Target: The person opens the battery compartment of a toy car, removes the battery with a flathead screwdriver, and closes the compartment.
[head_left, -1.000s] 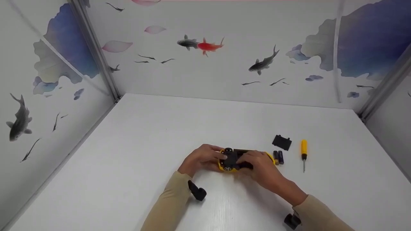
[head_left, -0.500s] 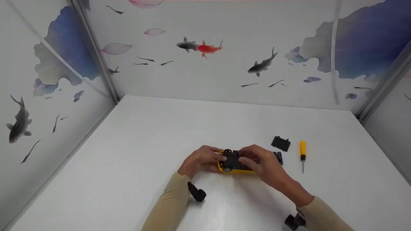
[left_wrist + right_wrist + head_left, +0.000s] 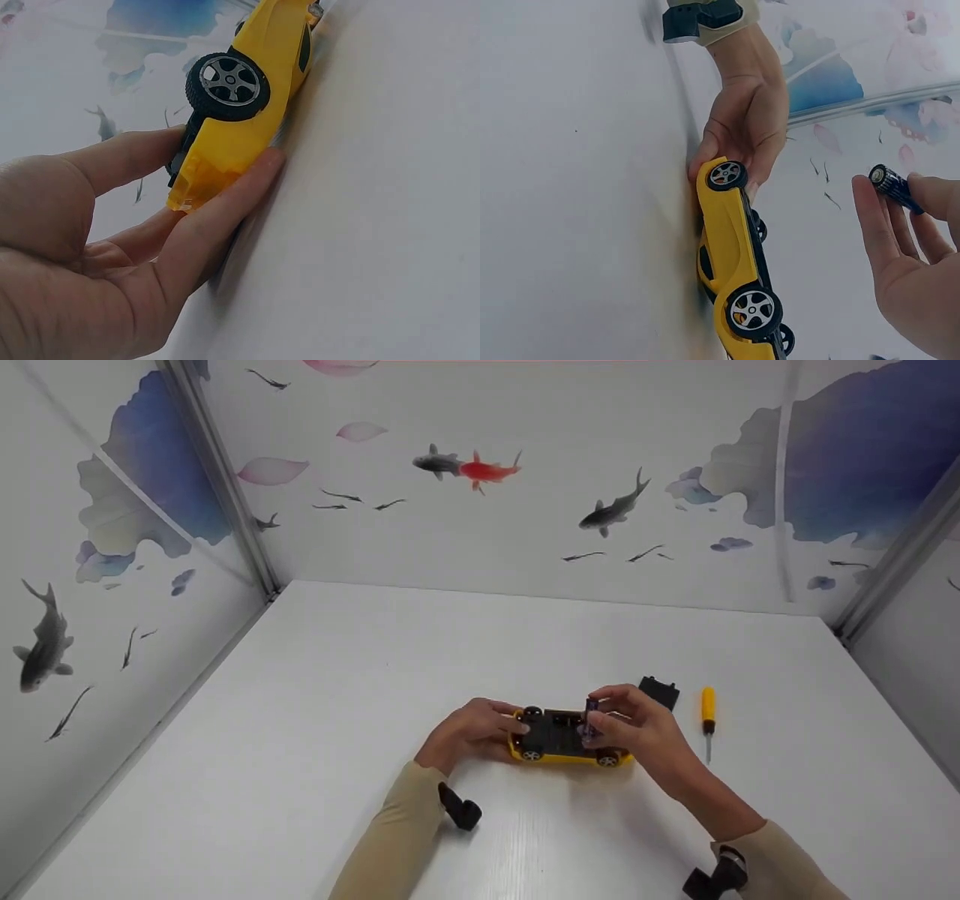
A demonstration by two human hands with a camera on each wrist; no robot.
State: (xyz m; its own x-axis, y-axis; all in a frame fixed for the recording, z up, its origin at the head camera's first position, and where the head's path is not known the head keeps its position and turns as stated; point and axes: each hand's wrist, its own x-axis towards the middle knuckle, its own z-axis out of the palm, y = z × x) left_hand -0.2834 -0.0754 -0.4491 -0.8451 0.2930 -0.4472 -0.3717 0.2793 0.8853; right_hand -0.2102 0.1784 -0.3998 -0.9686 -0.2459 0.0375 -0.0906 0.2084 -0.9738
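Observation:
A yellow toy car lies upside down on the table, its black underside and wheels facing up. My left hand grips one end of it, thumb on the underside and fingers below the yellow body. Above the other end, my right hand pinches a dark blue battery between thumb and fingers. The right wrist view shows that battery held apart from the car. A recess in the underside is partly visible; whether it holds anything, I cannot tell.
Behind the right hand lies a black battery cover, partly hidden. A screwdriver with a yellow handle lies to its right. White table extends to patterned walls at the back and sides.
My right hand has risen from the car's underside and moved right, now with a battery in its fingers. It covers the loose batteries seen earlier on the table. The left hand stays put.

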